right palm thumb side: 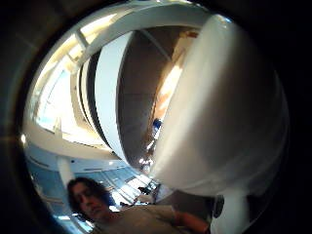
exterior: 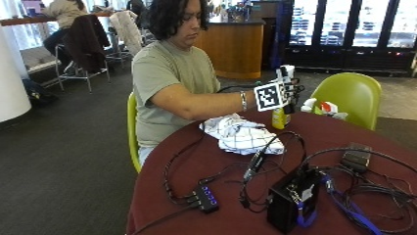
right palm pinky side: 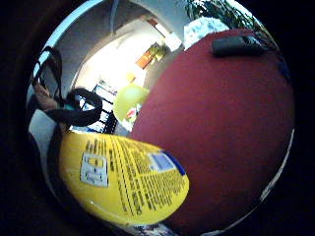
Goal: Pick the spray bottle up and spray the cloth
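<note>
Fingers of our gloved right hand (exterior: 287,93) curl around the yellow spray bottle (exterior: 281,117), lifted above the table (exterior: 215,166); cloth (exterior: 240,134) lies at seven o'clock from it.

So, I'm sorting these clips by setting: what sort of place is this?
Most likely a café or cafeteria in a public building. A round dark-red table stands among green chairs, with a wooden counter and glass-fronted fridges behind, and another person seated at a far table.
</note>
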`<state>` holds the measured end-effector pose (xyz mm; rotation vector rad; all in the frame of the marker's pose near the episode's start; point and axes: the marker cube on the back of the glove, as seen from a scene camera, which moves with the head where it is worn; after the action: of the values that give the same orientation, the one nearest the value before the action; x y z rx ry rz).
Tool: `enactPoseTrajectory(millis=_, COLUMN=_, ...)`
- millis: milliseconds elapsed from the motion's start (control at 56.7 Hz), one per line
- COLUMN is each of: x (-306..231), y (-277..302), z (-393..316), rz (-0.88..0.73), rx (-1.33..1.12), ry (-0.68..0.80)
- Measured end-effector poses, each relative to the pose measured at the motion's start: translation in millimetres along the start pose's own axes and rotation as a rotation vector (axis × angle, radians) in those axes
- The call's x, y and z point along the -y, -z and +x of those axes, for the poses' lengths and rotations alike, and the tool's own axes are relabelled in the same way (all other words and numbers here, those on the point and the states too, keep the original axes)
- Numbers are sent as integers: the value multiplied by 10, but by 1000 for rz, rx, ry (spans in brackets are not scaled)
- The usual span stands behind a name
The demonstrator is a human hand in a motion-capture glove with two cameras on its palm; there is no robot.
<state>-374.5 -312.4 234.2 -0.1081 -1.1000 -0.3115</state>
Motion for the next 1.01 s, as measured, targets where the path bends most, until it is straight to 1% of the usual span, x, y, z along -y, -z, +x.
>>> enactPoseTrajectory(millis=53, x=51, y=36, z=-3, rz=-3, rx=-64, ry=-27)
enactPoseTrajectory(millis=159, x=-39, y=251, z=-242, rz=-134, rx=-155, ry=-12)
enactPoseTrajectory(millis=229, x=-93, y=509, z=-182, rz=-176, rx=-411, ry=2)
enactPoseTrajectory(millis=265, x=-130, y=612, z=-217, rz=-193, rx=-471, ry=-1)
enactPoseTrajectory(millis=335, x=-249, y=780, z=-355, rz=-229, rx=-505, ry=-18)
enactPoseTrajectory(millis=388, x=-341, y=953, z=-467, rz=-217, rx=-519, ry=-26)
enactPoseTrajectory(millis=459, x=-519, y=1251, z=-600, rz=-196, rx=-572, ry=10)
enactPoseTrajectory(millis=547, x=-826, y=1652, z=-738, rz=-229, rx=-717, ry=78)
enactPoseTrajectory(millis=618, x=-1036, y=1992, z=-802, rz=-257, rx=-838, ry=88)
enactPoseTrajectory(millis=706, x=-1296, y=2300, z=-860, rz=-292, rx=-933, ry=69)
enactPoseTrajectory(millis=847, x=-1651, y=2611, z=-907, rz=-320, rx=-1042, ry=40)
enactPoseTrajectory(millis=1006, x=-1895, y=2703, z=-908, rz=-343, rx=-1135, ry=23)
